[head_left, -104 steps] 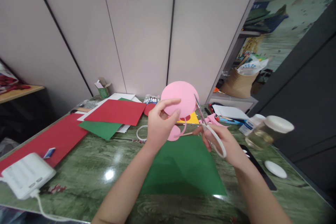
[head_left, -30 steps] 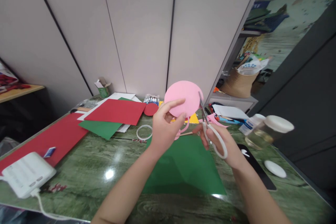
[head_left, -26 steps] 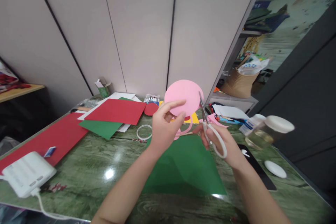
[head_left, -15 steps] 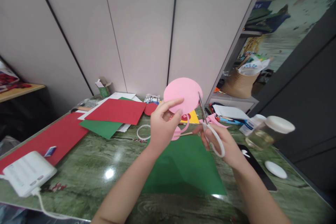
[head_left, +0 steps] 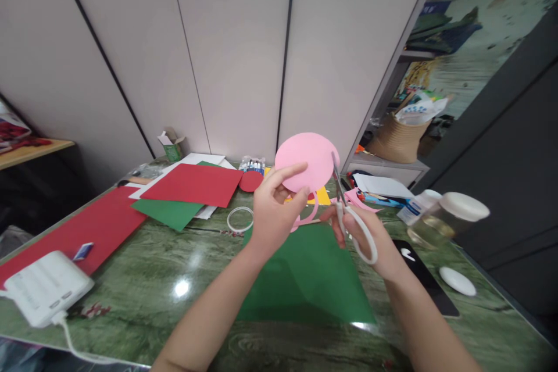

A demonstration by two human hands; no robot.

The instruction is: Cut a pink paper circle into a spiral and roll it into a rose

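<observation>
I lose some of the green paper sheet (head_left: pixel 309 285) behind the left arm (head_left: pixel 213 314). Higher up, the pink paper disc (head_left: pixel 310 156) is pinched in the left hand (head_left: pixel 278 207), lower rim masked. The right hand (head_left: pixel 382 239) grips white-handled scissors (head_left: pixel 347 209) by the disc, one blade indistinct.

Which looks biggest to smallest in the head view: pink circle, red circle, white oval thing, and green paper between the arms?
1. the green paper
2. the pink circle
3. the white oval thing
4. the red circle
The red circle lies farther away, so real sizes are unsure.
</observation>
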